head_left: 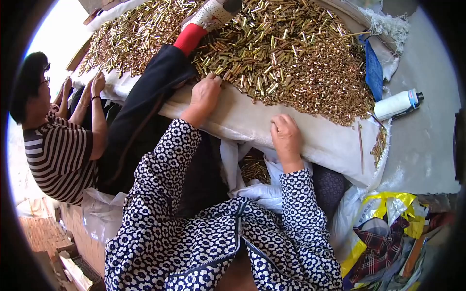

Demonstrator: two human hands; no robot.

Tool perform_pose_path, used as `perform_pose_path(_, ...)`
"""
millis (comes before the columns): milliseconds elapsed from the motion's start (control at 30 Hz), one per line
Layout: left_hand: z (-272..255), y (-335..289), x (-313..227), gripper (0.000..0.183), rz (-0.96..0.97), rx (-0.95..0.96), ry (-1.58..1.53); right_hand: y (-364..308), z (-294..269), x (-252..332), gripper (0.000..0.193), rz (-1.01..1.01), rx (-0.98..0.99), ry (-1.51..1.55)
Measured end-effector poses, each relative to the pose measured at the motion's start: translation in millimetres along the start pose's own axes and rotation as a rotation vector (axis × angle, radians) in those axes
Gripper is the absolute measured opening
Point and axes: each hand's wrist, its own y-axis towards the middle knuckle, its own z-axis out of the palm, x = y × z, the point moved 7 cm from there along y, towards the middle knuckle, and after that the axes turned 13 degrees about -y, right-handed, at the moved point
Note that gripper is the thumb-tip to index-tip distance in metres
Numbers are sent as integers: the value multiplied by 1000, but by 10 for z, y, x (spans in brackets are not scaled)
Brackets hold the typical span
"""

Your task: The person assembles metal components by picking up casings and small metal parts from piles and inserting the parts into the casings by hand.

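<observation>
Brass-coloured metal pieces (264,48) are lying heaped on the pale sheet (242,109), more sitting in a white bag (264,191) below its near edge. Over the sheet, the left hand (206,93) is curling beside the pieces; at the sheet's near edge the right hand (287,137) is curling too, and whether either is grasping anything I cannot tell.

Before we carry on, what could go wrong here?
The shoe overlaps the metal heap, so moving that leg might scatter pieces. Longer pieces and shorter pieces meet without a visible divider, so they may mix. The white bottle appears to lie sideways and could roll.
</observation>
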Motion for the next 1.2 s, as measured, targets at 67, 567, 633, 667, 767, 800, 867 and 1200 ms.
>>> perform_pose_path(67,-6,-47,-149,7,12,-54,-211,-1,-32,-18,11,13,-15,14)
perform_pose_path(567,369,-762,-801,10,-546,230,-1794,-254,208,3,11,638,249,1215)
perform_pose_path(633,381,-776,-825,10,-563,237,-1828,-259,207,19,12,632,256,1210)
perform_pose_path(667,381,-781,-835,10,-563,236,-1828,-264,207,23,12,632,256,1210)
perform_pose_path(767,375,-795,-860,11,-553,235,-1853,-290,215,31,12,658,253,1239)
perform_pose_path(800,376,-798,-859,10,-553,226,-1866,-284,205,36,12,643,249,1225)
perform_pose_path(867,377,-793,-860,9,-551,216,-1881,-273,197,42,12,626,245,1209)
perform_pose_path(1200,327,-721,-900,11,-387,204,-1732,-197,84,11,9,389,149,888)
